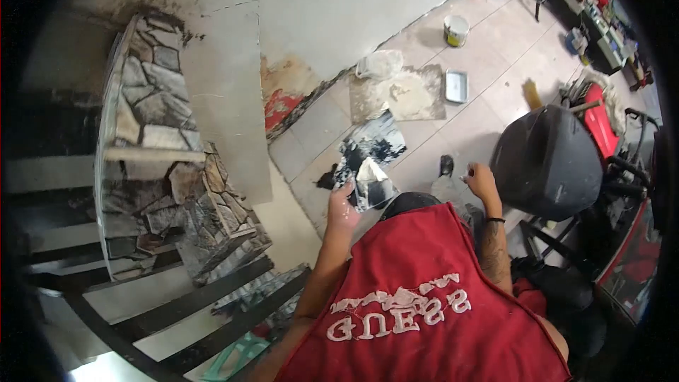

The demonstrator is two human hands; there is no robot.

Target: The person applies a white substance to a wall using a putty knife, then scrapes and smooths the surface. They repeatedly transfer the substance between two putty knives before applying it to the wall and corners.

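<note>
My left hand (343,209) is closed at the edge of a square putty plate (364,199), with a white lump of paste (372,172) on it. Pale smears mark that hand's wrist. My right hand (482,182) is raised on the other side, with bent fingers around something small and pale that I cannot make out. Beyond the plate, a glossy black-and-white sheet (385,134) lies on the tiles. Farther off is a stained board (361,102) with a spread of cream powder or paste (410,95).
A metal tray (456,87), a white bucket (455,31) and a brush (531,93) stand on the tiled floor. A large dark grey case (548,163) is at the right. Stone-patterned steps (155,106) and a dark railing (99,329) run along the left, by a peeling wall (290,81).
</note>
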